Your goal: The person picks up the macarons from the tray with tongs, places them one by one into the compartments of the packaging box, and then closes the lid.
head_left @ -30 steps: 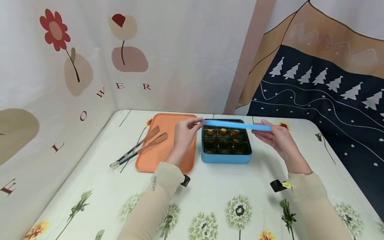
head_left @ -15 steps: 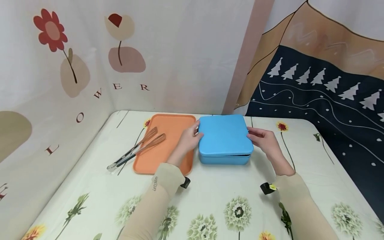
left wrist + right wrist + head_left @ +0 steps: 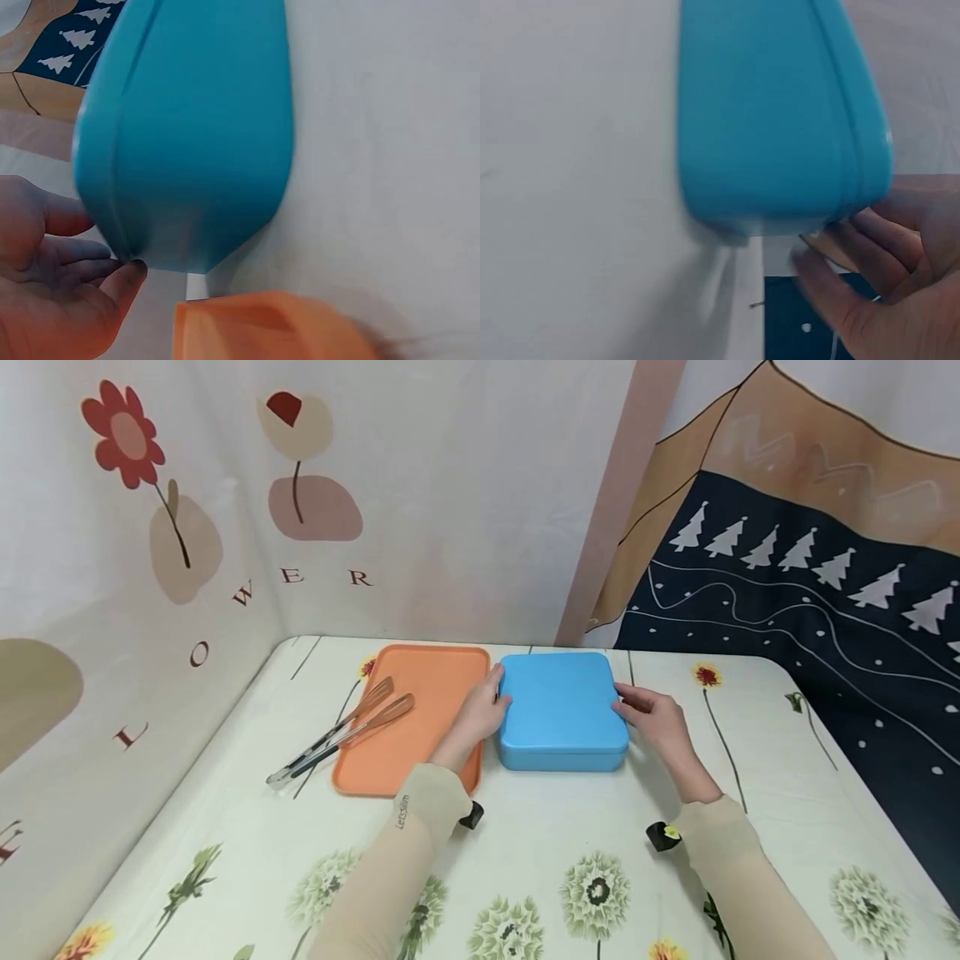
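A blue lunch box (image 3: 562, 760) stands on the table with its matching lid (image 3: 562, 702) seated over it, so the inside is hidden. At the box's left side my left hand (image 3: 483, 706) touches the lid edge near the far corner with its fingertips. In the left wrist view those fingers (image 3: 124, 285) lie right at the lid seam. My right hand (image 3: 652, 718) is at the opposite side, its fingertips close to the lid's right edge. The right wrist view has one blurred finger (image 3: 825, 289) beside the box corner, apart from the wall.
An orange tray (image 3: 420, 668) lies left of the box, close to my left forearm. Tongs (image 3: 345, 735) with brown slotted ends rest across the tray's left rim. The flower-print tablecloth (image 3: 547, 835) reaches to the printed curtain (image 3: 450, 527) behind.
The lid came down from above the open box, hiding its dark compartments. It sat tilted with a gap at the front right half a second ago and is now level and flush.
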`<control>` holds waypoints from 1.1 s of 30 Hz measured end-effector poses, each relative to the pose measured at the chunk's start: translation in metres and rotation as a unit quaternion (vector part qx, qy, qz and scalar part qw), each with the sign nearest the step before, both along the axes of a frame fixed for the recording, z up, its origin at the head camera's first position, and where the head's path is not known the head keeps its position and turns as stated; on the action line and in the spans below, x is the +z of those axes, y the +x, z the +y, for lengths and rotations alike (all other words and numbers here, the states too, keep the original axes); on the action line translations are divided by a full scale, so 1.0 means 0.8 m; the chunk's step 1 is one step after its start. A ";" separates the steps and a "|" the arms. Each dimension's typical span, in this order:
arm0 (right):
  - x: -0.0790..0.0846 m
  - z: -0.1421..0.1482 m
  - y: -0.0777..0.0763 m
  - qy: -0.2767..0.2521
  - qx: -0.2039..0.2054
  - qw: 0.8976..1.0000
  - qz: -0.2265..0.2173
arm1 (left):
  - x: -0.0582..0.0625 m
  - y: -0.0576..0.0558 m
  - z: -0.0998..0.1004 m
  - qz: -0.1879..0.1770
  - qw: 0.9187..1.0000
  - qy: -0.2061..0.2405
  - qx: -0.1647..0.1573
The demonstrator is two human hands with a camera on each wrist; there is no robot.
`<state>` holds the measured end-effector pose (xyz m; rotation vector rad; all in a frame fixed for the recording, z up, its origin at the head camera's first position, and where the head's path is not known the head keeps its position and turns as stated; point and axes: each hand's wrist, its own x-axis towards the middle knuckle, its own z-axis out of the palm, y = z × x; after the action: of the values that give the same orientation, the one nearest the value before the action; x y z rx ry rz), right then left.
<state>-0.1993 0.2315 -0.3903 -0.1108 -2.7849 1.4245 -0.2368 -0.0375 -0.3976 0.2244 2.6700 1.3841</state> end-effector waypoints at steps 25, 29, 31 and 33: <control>-0.015 -0.005 -0.003 0.070 0.054 0.996 0.035 | -0.001 -0.001 -0.019 0.004 0.997 -0.077 -0.013; -0.018 -0.004 0.000 0.075 0.048 0.995 0.035 | -0.005 -0.003 -0.019 -0.004 0.998 -0.065 -0.017; -0.019 -0.003 0.001 0.075 0.047 0.995 0.038 | -0.007 -0.005 -0.019 -0.005 0.998 -0.053 -0.015; -0.020 -0.003 0.001 0.076 0.046 0.995 0.042 | -0.008 -0.005 -0.018 -0.006 0.999 -0.045 -0.014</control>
<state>-0.1987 0.2289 -0.4059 0.0773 -2.8509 1.1964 -0.2411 -0.0523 -0.4043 0.2413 2.7001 1.2512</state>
